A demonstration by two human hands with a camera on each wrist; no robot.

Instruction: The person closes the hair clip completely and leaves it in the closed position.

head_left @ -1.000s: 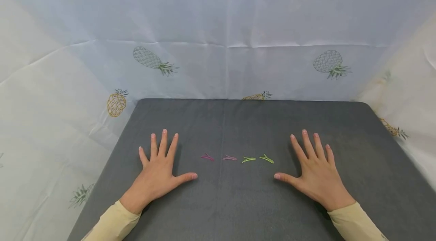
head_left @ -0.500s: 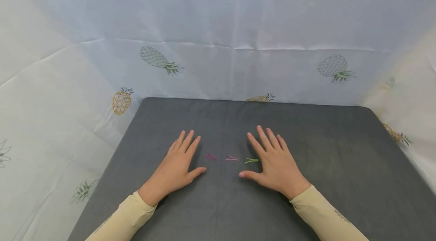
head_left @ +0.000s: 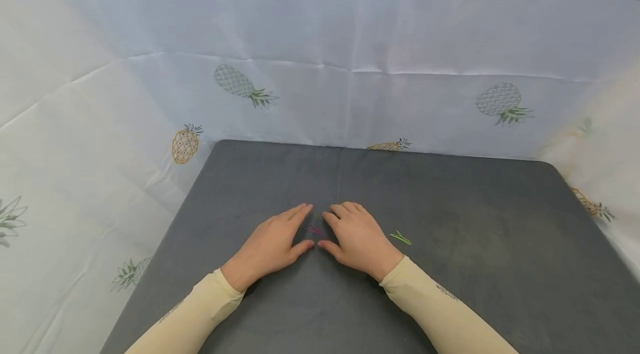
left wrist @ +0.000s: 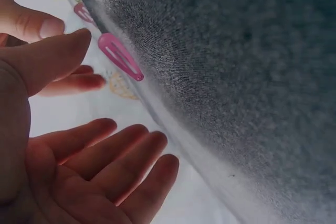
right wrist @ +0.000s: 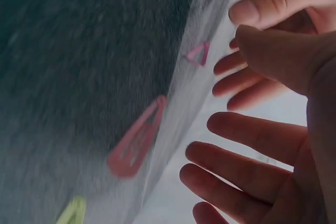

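Between my two hands, a magenta snap hair clip (head_left: 314,229) lies on the grey table. My left hand (head_left: 270,245) is just left of it, fingers extended and holding nothing. Close on the other side hovers my right hand (head_left: 362,243), its thumb near the left thumb. A green hair clip (head_left: 400,238) shows beyond the right wrist. The head view hides the clips under the right hand, but the right wrist view shows a pink hair clip (right wrist: 137,140) and part of a yellow-green one (right wrist: 72,211), both apart from the fingers.
The grey table (head_left: 475,215) has rounded far corners. A white cloth (head_left: 300,20) printed with pineapples hangs behind it and at both sides.
Both hands have moved inward from wide apart until their fingertips nearly meet around the magenta clip. The right hand has passed leftward over the other clips. Spread fingers have drawn closer together.
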